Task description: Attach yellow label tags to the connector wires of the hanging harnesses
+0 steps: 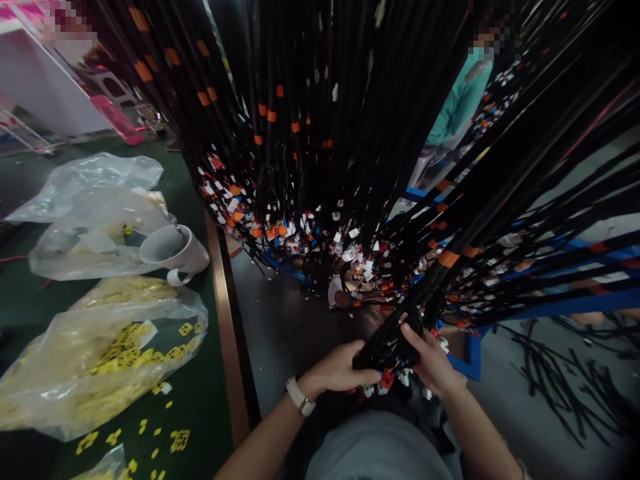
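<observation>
A thick bundle of black wire harnesses (387, 343) hangs down in front of my body, with small red and white plastic connectors (387, 380) at its lower end. From the left side, my left hand (345, 368) is closed around the bundle; a pale watch is on that wrist. On the opposite side, my right hand (434, 363) grips the same bundle, its thumb and fingers against the cables. Orange tape bands (449, 258) mark the cables higher up. Some fingertips of both hands are hidden by the cables.
More hanging harnesses (300, 167) with several connectors fill the space ahead. A green-topped table (200, 413) on the left bears a white mug (187, 253) and plastic bags of yellow parts (130, 347). Loose black cables (565, 387) lie on the floor at right. Behind stands a person in a teal top (463, 100).
</observation>
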The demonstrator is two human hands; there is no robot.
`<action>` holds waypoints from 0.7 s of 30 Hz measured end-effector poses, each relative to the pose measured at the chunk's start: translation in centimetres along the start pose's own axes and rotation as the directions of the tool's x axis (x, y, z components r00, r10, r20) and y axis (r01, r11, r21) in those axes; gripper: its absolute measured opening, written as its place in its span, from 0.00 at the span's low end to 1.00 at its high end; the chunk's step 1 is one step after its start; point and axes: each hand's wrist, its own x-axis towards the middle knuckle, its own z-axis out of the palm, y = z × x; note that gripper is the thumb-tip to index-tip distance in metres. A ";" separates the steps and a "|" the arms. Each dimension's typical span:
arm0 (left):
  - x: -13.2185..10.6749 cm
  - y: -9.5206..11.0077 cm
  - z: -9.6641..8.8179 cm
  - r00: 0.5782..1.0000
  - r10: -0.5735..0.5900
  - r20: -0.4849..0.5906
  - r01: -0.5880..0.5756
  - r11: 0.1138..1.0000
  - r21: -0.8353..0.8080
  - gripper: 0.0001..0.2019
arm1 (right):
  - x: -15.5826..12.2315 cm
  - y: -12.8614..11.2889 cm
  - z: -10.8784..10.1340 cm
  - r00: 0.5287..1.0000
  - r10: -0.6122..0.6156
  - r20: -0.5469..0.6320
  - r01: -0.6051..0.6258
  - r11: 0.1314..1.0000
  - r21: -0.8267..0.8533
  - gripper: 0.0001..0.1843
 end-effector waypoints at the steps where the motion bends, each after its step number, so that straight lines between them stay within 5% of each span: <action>1: 0.2 -0.4 0.0 0.999 0.008 -0.035 -0.008 1.000 0.004 0.23 | 0.0 0.2 -0.4 0.999 -0.042 0.015 0.043 0.997 -0.064 0.23; 7: 0.9 -1.0 0.1 0.996 0.020 -0.082 -0.018 1.000 0.023 0.11 | -0.2 1.0 -2.7 0.987 -0.060 0.147 0.104 0.944 -0.313 0.20; 14: 0.8 -1.4 0.7 0.982 0.091 -0.163 -0.070 0.988 0.135 0.26 | -0.1 0.4 -3.0 0.998 0.034 0.045 -0.026 0.988 -0.155 0.15; 18: 0.9 -2.3 0.2 0.928 0.090 -0.362 -0.029 0.985 0.170 0.23 | 0.4 0.2 -3.1 1.000 0.003 -0.031 -0.011 0.962 -0.274 0.17; 21: 0.7 -2.3 -0.4 0.872 0.138 -0.469 -0.044 0.977 0.207 0.19 | 1.1 0.7 -3.7 0.991 -0.129 -0.037 0.096 0.871 -0.482 0.20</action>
